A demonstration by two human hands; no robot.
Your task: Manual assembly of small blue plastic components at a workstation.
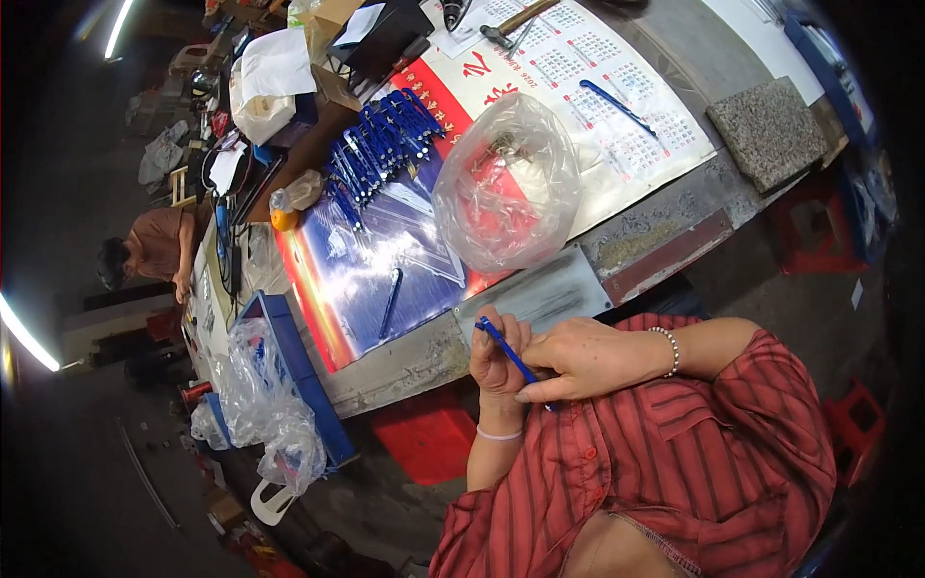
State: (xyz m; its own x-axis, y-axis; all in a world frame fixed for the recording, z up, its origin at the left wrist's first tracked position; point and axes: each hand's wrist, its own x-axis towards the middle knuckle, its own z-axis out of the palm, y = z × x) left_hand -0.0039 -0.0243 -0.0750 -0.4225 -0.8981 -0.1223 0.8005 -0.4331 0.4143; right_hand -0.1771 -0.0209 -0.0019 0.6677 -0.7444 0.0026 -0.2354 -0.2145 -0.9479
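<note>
In front of my chest, both hands are on a slim blue stick-like piece [509, 354], perhaps a small cutter knife; its exact kind is unclear. The curled fingers of my left hand [496, 358] hold it near its upper end. My right hand [593, 358] grips its lower part between thumb and fingers. Just beyond lies a smeared metal plate [549, 294] at the table edge. A clear plastic bag [472, 226] with small shiny pieces inside stands on the table. Many similar blue pieces [361, 164] lie heaped to its left. A single one [390, 303] rests nearer me, another [617, 106] far right.
Printed poster sheets [337, 308] cover the tabletop. A hammer [515, 24] lies at the far side, and a speckled stone block [768, 133] at the right. A blue crate [294, 361] holding plastic bags stands left, a red stool [424, 438] below the table. Another person [159, 241] works far left.
</note>
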